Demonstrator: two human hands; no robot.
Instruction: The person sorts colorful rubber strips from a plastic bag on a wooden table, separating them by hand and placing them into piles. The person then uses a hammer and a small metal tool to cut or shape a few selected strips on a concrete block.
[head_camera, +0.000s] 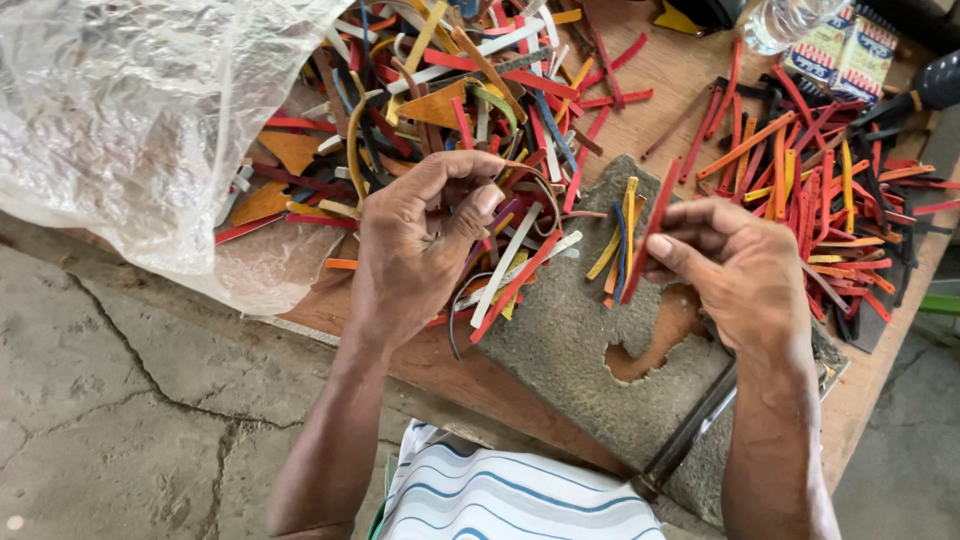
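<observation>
My left hand (420, 240) hovers over a pile of coloured leather strips (450, 110), its fingers curled around a thin brown strip (530, 180) at the pile's near edge. My right hand (740, 270) pinches a long red strip (655, 225), held upright and tilted over a worn grey mat (570, 320). A few yellow and blue strips (620, 240) lie on the mat just left of the red one.
A second heap of red, orange and black strips (830, 200) lies at the right on the wooden table (690, 70). A crumpled clear plastic bag (130, 120) covers the left. A plastic bottle (785, 20) and small cartons (845, 50) stand at the back. Cracked concrete floor (110, 400) lies below.
</observation>
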